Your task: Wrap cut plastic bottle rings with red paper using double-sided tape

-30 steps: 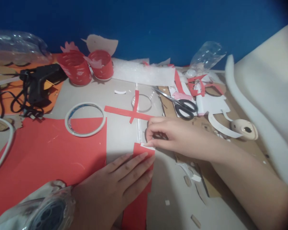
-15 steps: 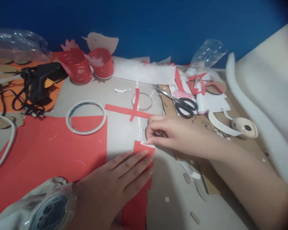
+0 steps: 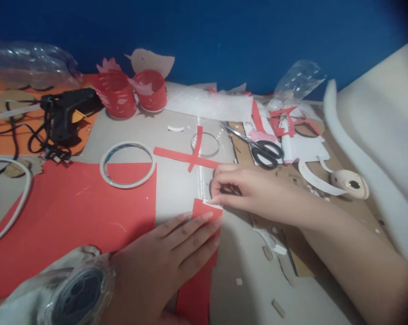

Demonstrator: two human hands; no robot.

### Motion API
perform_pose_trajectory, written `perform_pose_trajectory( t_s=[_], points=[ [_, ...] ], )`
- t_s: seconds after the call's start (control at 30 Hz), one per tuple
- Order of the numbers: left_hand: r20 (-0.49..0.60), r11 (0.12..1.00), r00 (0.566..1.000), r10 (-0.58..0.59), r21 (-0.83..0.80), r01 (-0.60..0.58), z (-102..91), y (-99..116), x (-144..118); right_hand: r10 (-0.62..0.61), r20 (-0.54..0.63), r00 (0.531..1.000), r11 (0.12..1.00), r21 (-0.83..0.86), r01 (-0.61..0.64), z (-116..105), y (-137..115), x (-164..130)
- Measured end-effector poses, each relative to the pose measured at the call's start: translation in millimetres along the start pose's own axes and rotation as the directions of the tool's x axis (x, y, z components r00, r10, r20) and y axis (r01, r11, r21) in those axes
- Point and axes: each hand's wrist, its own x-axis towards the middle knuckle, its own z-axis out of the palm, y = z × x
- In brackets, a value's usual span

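My left hand point(image 3: 163, 262) lies flat, fingers stretched out, over a red paper strip point(image 3: 196, 295) and presses it down. A short white piece of tape point(image 3: 218, 206) runs along the strip's far end. At that end my right hand point(image 3: 239, 187) is closed, its thumb and fingertips pinching at the white tape; the exact grip is partly hidden. Just beyond my right hand, two narrow red strips point(image 3: 173, 155) lie crossed on the grey surface, one end close to my knuckles. A large red sheet point(image 3: 88, 212) spreads to the left, partly under my left forearm.
A tape roll point(image 3: 105, 176) rests across the red sheet's edge. Black-handled scissors point(image 3: 268, 153) lie right of centre, near a white roll point(image 3: 348, 184). Two red cups point(image 3: 120, 99) and a black glue gun point(image 3: 66, 113) stand at the back left. Cardboard point(image 3: 302, 253) and scraps lie right.
The whole view has shifted slightly, so things sit a little farther right. Both hands keep nearly the same pose on the strip and tape.
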Motion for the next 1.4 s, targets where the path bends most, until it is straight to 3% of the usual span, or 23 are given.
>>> perform_pose_trajectory(
  t_s=[0.2,0.97,1.17,1.3,1.4],
  points=[
    [0.045,0.998,0.999,-0.012,-0.058,0.015,0.8,0.0,-0.8,0.001,-0.005,1.000,1.000,-0.027,-0.002,0.4,-0.7,-1.3],
    [-0.006,0.999,1.000,0.018,-0.028,-0.018,0.2,-1.5,-1.6,0.003,-0.037,0.999,1.000,-0.004,-0.003,2.0,-1.1,-2.4],
    [-0.014,1.000,1.000,0.009,0.023,-0.009,-0.6,1.3,0.1,0.063,-0.058,0.996,0.988,0.141,-0.054,-1.6,-2.6,-2.8],
    [-0.076,0.991,0.997,-0.028,0.126,0.037,1.7,2.8,0.4,0.098,-0.134,0.986,0.984,0.163,-0.076,-0.3,-4.2,-4.0],
    [-0.213,0.981,0.976,-0.038,0.180,0.077,6.8,-0.7,1.6,0.090,-0.195,0.977,0.986,0.155,-0.059,3.9,-4.5,-3.9]
  ],
)
